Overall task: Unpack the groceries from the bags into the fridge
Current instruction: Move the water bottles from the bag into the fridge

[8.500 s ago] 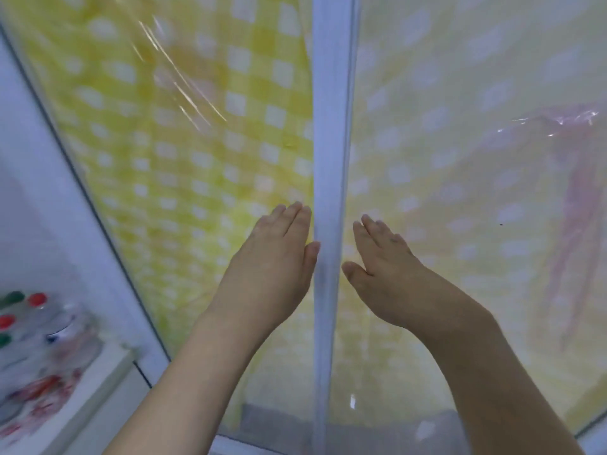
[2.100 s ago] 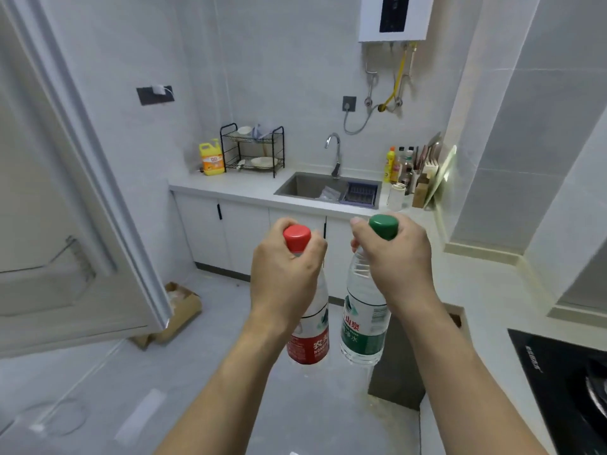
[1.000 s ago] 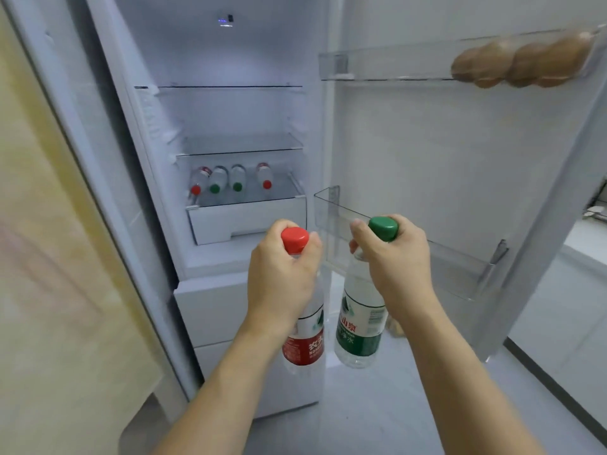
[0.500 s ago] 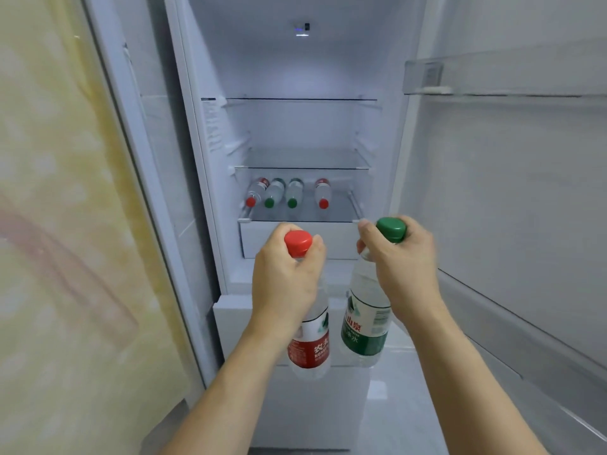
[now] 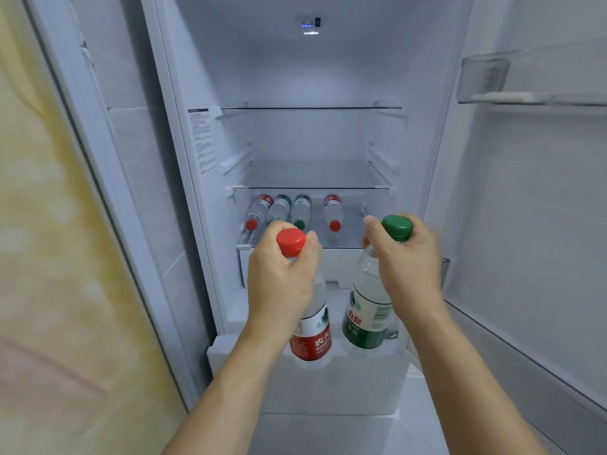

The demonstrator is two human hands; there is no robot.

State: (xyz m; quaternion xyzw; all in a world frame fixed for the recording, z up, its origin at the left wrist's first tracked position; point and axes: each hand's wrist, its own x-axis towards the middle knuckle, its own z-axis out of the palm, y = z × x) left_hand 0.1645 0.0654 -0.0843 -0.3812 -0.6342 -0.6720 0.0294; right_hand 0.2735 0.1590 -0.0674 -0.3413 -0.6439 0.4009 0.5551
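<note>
The open fridge [image 5: 312,77] fills the view, its door [image 5: 525,208] swung right. In front of its drawer [image 5: 345,267], the left hand [image 5: 279,284] curls its fingers around the neck of a red-capped bottle [image 5: 312,336]; the right hand [image 5: 404,261] grips a green-capped bottle [image 5: 368,320] likewise. Both hang upright. Behind them, on the shelf just above that drawer, lie what look like four bottles [image 5: 300,211], caps outward.
</note>
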